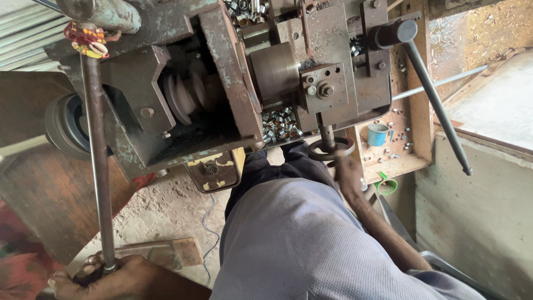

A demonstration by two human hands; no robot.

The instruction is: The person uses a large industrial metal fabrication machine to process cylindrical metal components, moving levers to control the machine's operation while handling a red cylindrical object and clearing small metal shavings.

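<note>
Nearest, bottom left: left hand (114, 278) wrapped around lower end of long rusty lever rod (99, 161), fingers curled tight on it, knuckles toward camera. Rod rising straight up from that grip to a tangle of red and yellow thread (86, 40) tied near its top, against the machine's grimy head.

Centre foreground: lap in grey cloth (311, 244), filling most of the lower frame and hiding the floor beneath. Right forearm stretched forward along it; right hand (345, 169) just under small dark handwheel (331, 149), touching its lower rim. Fingers partly hidden behind the wheel, so grip not clear enough to tell.

Beyond: old lathe-like machine (222, 72), paint chipped green over brown rust. Stepped pulley (186, 94) in an open recess; smooth round chuck (275, 72) to its right. Heap of short shiny metal rings (280, 123) below the chuck, more at top edge. Long dark lever with round knob (436, 103) slanting down to the right, crossing in front of wooden shelf (397, 158). Blue cup (378, 134) on that shelf among scattered small parts; green scoop (387, 185) just below its edge.

Ground: dusty concrete floor (166, 208), a wooden block (161, 253) lying near the left hand, thin blue wire (206, 233) trailing across. Pale concrete wall (477, 205) right; corrugated sheet upper left.
</note>
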